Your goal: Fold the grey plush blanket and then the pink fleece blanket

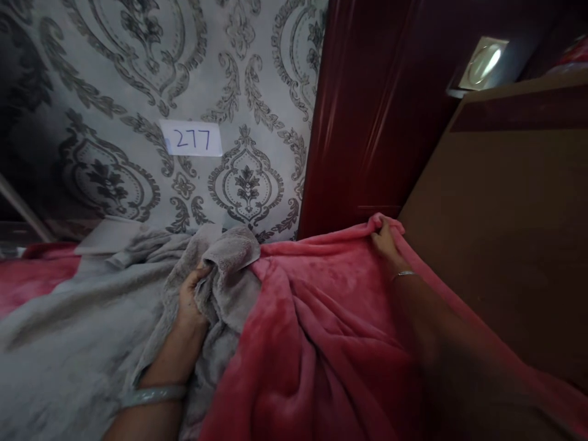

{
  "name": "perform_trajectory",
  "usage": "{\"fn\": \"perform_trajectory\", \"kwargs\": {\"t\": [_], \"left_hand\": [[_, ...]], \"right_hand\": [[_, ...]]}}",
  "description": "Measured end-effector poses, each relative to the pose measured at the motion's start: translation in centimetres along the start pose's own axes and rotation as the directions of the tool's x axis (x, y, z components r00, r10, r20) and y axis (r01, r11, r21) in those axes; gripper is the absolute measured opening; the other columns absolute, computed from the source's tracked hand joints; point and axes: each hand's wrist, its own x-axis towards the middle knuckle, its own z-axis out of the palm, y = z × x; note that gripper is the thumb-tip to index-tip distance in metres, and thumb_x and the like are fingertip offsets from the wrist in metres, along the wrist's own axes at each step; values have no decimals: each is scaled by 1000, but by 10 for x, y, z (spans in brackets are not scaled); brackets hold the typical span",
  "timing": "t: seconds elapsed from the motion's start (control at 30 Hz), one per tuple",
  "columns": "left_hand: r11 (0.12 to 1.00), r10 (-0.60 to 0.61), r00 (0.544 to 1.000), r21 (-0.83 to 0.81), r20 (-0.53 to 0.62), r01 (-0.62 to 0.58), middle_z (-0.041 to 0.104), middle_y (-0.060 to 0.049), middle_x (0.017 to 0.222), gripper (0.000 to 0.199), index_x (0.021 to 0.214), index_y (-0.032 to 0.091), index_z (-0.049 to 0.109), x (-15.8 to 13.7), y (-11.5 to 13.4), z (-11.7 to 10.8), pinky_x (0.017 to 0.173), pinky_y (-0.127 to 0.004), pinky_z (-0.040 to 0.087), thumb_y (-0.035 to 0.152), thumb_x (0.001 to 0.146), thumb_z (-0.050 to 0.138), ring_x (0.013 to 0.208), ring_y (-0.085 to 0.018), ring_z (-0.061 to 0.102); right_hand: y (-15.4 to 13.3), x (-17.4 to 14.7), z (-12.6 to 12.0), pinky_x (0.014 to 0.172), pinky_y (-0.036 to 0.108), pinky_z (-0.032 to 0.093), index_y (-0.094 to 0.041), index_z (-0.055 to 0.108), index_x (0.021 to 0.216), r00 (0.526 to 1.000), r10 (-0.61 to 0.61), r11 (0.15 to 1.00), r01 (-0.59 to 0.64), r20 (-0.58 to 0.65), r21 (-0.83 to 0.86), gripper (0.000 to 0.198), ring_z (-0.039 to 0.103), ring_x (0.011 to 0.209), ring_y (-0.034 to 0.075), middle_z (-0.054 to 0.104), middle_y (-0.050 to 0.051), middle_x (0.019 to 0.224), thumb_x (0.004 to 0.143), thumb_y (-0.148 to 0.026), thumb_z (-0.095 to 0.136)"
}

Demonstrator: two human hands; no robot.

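Note:
A grey plush blanket [82, 331] spreads over the left side, and its bunched upper edge is gripped by my left hand [193, 297], fingers closed into the folds. Beside it on the right lies a pink plush blanket [331, 275], creased down its middle. At its far right corner my right hand [384, 242] pinches the rolled edge, thumb and fingers closed on the fabric. Folds of cloth hide some fingertips of both hands.
Patterned grey wallpaper [248, 184] with a white card [192, 138] reading 277 stands behind. A dark red wooden panel [353, 122] rises beside it. A large brown board or box [505, 233] borders the right. More pink cloth [37, 278] shows at far left.

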Motion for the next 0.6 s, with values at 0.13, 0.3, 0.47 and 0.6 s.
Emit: {"fn": "perform_trajectory", "kwargs": {"t": [0.13, 0.3, 0.47, 0.6], "left_hand": [[999, 14, 998, 32, 53, -16, 76, -2, 86, 23, 80, 26, 58, 0, -1, -5, 89, -37, 63, 14, 60, 58, 109, -28, 71], [994, 18, 999, 109, 45, -23, 77, -1, 82, 26, 83, 28, 61, 0, -3, -6, 80, -38, 65, 14, 61, 58, 101, -28, 74], [992, 15, 1000, 128, -18, -13, 71, 1, 65, 23, 77, 26, 58, 0, -3, -3, 82, -36, 64, 14, 58, 59, 91, -27, 75], [991, 14, 999, 130, 33, -18, 68, 2, 60, 25, 77, 25, 57, 3, -2, -2, 83, -35, 63, 13, 55, 57, 89, -26, 75]], "right_hand": [[27, -6, 15, 107, 42, 40, -4, 30, 151, 998, 10, 986, 2, 66, -170, 71, 50, 131, 32, 52, 26, 140, 83, -13, 49], [43, -14, 28, 101, 54, 42, -6, 47, 139, 949, 203, 870, -61, 243, -490, 50, 60, 117, 39, 60, 28, 124, 91, -20, 41], [36, -15, 24, 97, 43, 46, -15, 50, 139, 943, 167, 880, -10, 289, -475, 46, 64, 108, 31, 63, 21, 123, 95, -21, 37], [33, -22, 4, 92, 29, 46, -20, 52, 140, 937, 77, 891, 90, 342, -446, 49, 64, 102, 23, 68, 11, 119, 91, -19, 50]]}}
